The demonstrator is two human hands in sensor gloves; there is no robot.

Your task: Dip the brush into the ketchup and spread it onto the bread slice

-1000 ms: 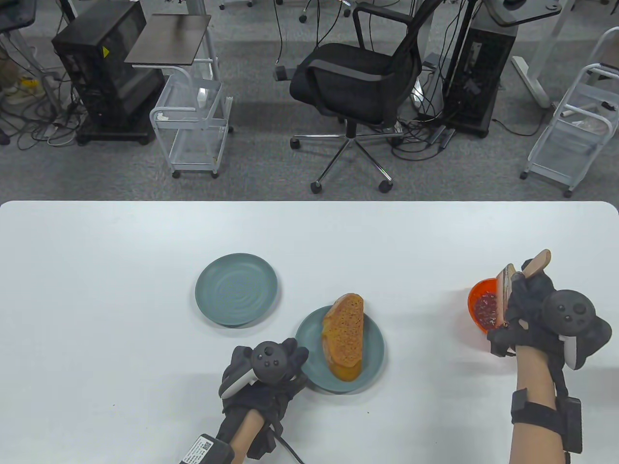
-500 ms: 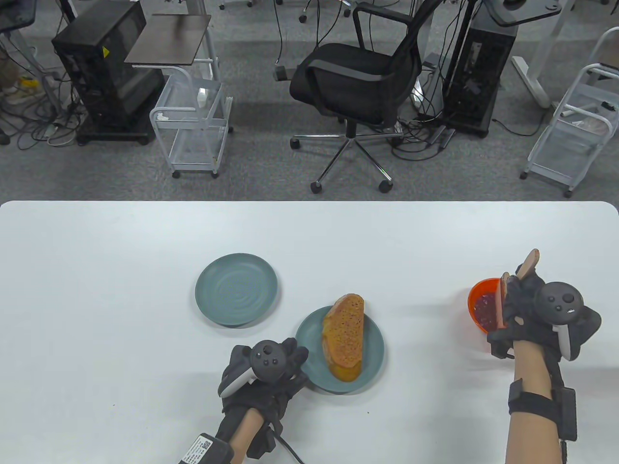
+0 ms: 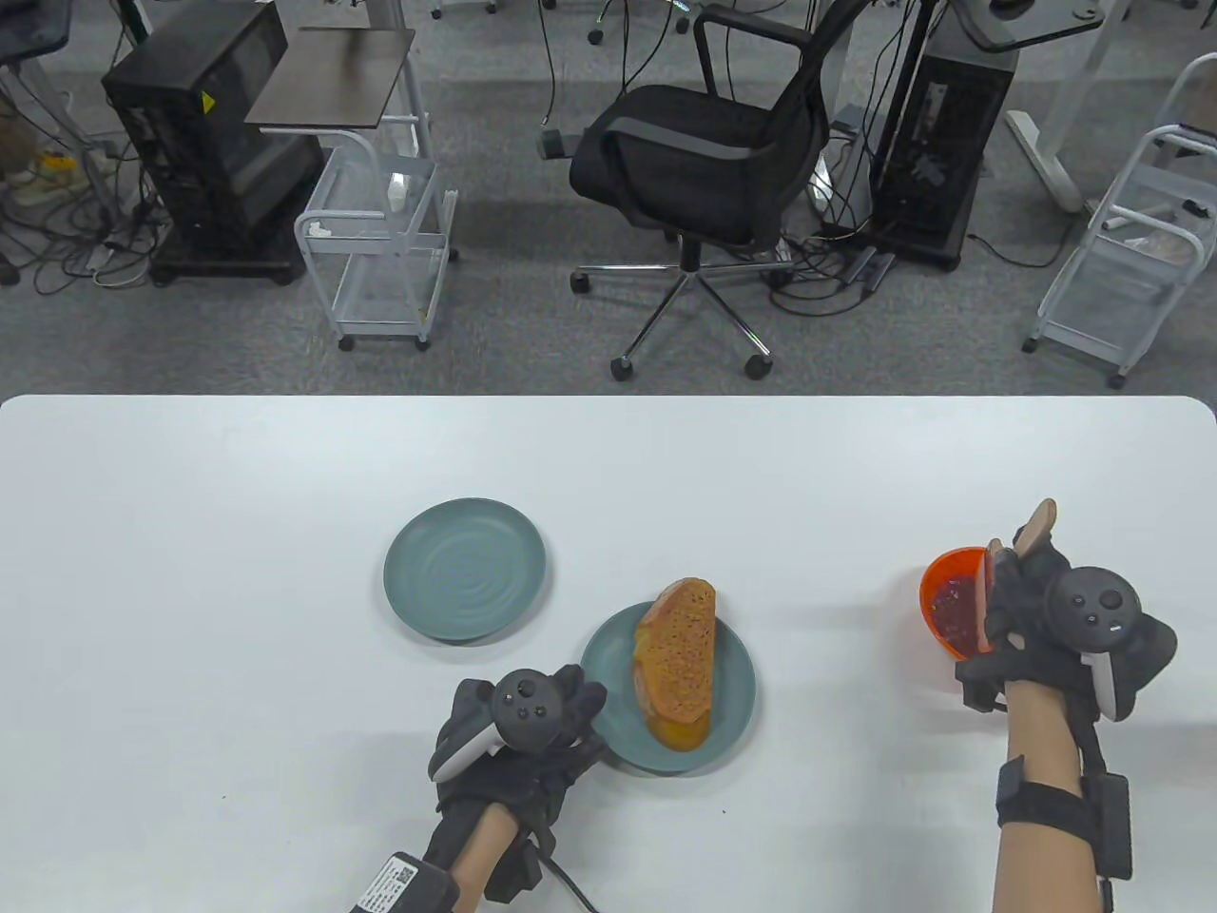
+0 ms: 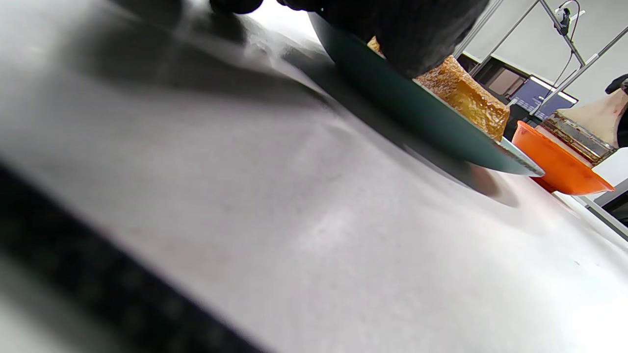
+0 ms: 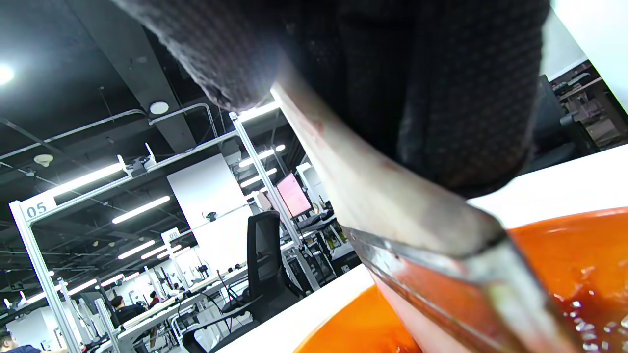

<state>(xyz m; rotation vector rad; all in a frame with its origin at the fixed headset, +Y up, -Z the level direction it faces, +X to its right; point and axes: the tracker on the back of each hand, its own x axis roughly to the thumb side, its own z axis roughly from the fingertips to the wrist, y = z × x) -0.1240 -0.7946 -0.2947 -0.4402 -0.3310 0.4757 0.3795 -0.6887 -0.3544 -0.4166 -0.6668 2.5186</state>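
A toasted bread slice lies on a teal plate near the table's front middle; both show in the left wrist view, bread on plate. My left hand rests at the plate's left rim, fingers touching it. My right hand grips a wooden-handled brush, its head down inside the orange ketchup bowl. In the right wrist view the brush's metal ferrule sits over the bowl and dark red ketchup.
An empty teal plate sits left of the bread plate. The white table ends at its far edge, beyond which stand an office chair and wire carts.
My right hand has lowered and drawn slightly toward me, bringing the brush head deeper into the ketchup bowl. The left hand and plate have not moved.
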